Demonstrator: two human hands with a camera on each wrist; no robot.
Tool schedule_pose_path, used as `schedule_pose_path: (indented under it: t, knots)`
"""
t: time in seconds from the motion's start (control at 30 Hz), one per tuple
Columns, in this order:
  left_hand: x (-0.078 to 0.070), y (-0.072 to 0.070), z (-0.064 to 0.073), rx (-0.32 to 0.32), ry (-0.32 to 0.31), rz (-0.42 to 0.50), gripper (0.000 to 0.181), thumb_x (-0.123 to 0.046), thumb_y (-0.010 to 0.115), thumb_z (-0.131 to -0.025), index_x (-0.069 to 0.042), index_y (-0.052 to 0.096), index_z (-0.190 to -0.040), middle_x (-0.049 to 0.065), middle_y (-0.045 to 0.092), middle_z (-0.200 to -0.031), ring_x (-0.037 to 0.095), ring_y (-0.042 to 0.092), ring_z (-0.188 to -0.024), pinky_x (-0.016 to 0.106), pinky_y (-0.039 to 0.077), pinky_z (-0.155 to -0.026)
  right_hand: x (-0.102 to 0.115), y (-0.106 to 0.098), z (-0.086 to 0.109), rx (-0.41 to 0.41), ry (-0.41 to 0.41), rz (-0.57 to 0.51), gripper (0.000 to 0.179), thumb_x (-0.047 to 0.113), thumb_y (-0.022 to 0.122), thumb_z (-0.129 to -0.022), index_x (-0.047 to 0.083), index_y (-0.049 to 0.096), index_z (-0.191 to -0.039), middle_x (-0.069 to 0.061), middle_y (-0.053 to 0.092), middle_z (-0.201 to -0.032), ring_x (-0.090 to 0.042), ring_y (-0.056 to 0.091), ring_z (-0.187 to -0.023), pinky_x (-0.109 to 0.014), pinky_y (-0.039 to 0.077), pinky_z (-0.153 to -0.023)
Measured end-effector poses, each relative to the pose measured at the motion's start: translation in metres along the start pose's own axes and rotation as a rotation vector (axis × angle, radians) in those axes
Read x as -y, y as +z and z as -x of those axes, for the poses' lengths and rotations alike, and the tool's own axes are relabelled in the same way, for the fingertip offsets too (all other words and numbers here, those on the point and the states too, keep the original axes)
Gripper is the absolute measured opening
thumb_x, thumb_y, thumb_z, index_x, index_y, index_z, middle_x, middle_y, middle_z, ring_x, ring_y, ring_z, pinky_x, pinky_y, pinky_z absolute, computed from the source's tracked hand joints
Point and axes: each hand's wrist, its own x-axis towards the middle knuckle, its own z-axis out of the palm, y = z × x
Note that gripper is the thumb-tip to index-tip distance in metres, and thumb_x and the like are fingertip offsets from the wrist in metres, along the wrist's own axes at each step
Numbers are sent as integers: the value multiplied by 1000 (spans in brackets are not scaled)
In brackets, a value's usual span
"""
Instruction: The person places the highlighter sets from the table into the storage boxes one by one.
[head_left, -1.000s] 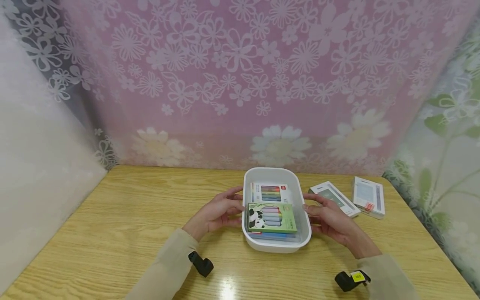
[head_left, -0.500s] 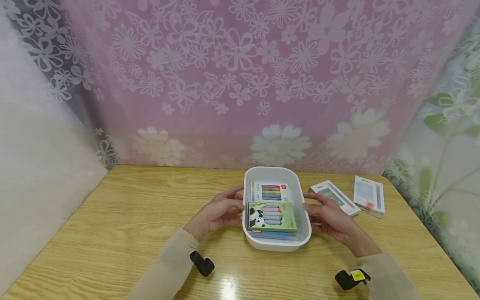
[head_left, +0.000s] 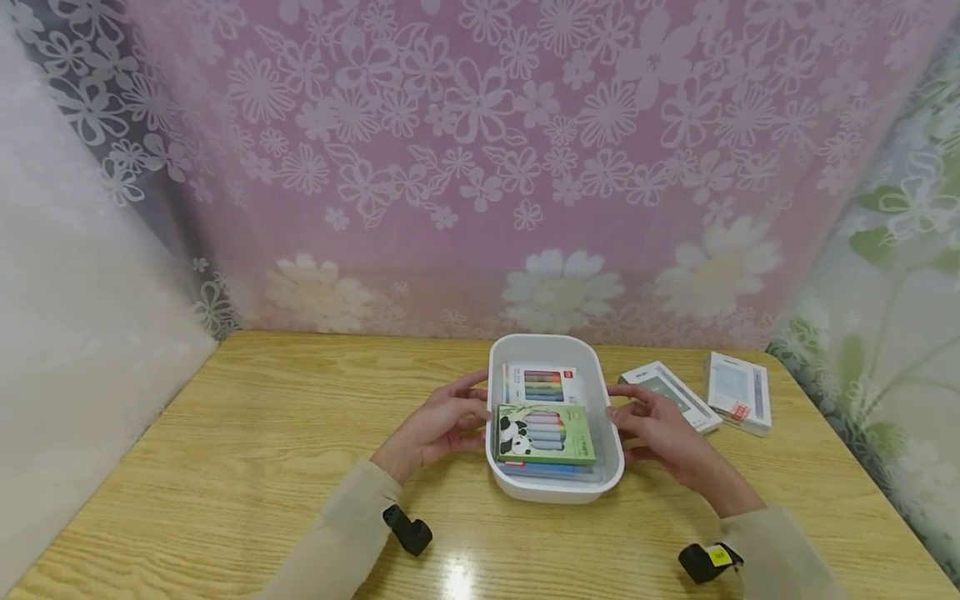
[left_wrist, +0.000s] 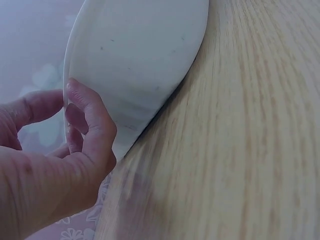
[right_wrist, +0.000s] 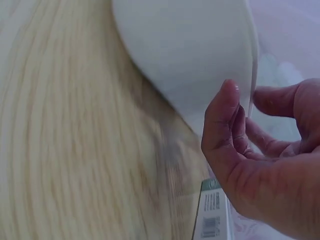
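A white plastic storage bin stands on the wooden table with stationery packs inside. My left hand pinches its left rim, and my right hand pinches the right rim. Both wrist views show fingertips against the bin's outer wall and the thumb at the rim. Inside, a green panda-print box with pastel sticks in its window lies in front. Behind it is a white pack with a window of coloured sticks. A clear case with blue shows partly beneath the green box.
Right of the bin, a white box with a dark green panel lies close to my right hand. Farther right is another white box with a red sticker. A pink floral curtain hangs along the table's back edge.
Almost nothing differs. Both hands keep their hold on the bin, which stays in place; the whole view shifts by only a few pixels.
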Motion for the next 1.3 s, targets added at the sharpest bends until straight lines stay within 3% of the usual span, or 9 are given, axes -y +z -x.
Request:
schedule_pose_path:
  t: [0.23, 0.47, 0.73, 0.93, 1.1, 1.3]
  knots:
    - [-1, 0, 0, 4, 2, -12, 76, 2, 63, -88, -22, 41, -157, 10, 50, -134, 14, 59, -89, 27, 56, -67, -1, 5, 2, -74, -65, 148, 60, 26, 57, -106, 4, 34, -157, -13, 60, -108, -20, 71, -87, -34, 60, -67]
    - [-3, -1, -1, -7, 17, -34, 76, 0, 63, -87, -22, 42, -157, 8, 51, -129, 12, 59, -87, 25, 55, -65, 1, 7, 3, -79, -82, 152, 59, 26, 56, -106, 4, 33, -156, -16, 62, -110, -21, 71, -86, -33, 60, -65]
    - [-3, -1, 0, -18, 12, -65, 77, -1, 64, -86, -22, 43, -156, 14, 53, -138, 13, 61, -87, 25, 56, -64, 3, 9, 4, -67, -92, 141, 60, 26, 55, -107, 3, 32, -157, -18, 62, -112, -21, 70, -86, -34, 59, -64]
    - [-2, -1, 0, -20, 7, -61, 77, -1, 64, -86, -22, 42, -157, 14, 53, -138, 13, 61, -87, 25, 56, -64, 3, 6, 6, -58, -117, 192, 60, 30, 57, -106, 3, 35, -156, -19, 61, -114, -21, 70, -87, -36, 61, -67]
    - [-3, -1, 1, -23, 3, -59, 77, -2, 64, -86, -22, 42, -157, 15, 52, -140, 13, 62, -87, 25, 56, -64, 3, 5, 7, -88, -174, 320, 59, 34, 59, -105, 4, 42, -152, -22, 61, -119, -20, 69, -88, -35, 63, -67]
    - [-3, -1, 0, -25, 5, -53, 73, -4, 63, -89, -22, 42, -156, 17, 57, -141, 13, 63, -88, 26, 56, -66, 2, 4, 8, -211, -302, 593, 54, 37, 60, -103, 7, 50, -147, -18, 66, -121, -27, 71, -97, -33, 59, -70]
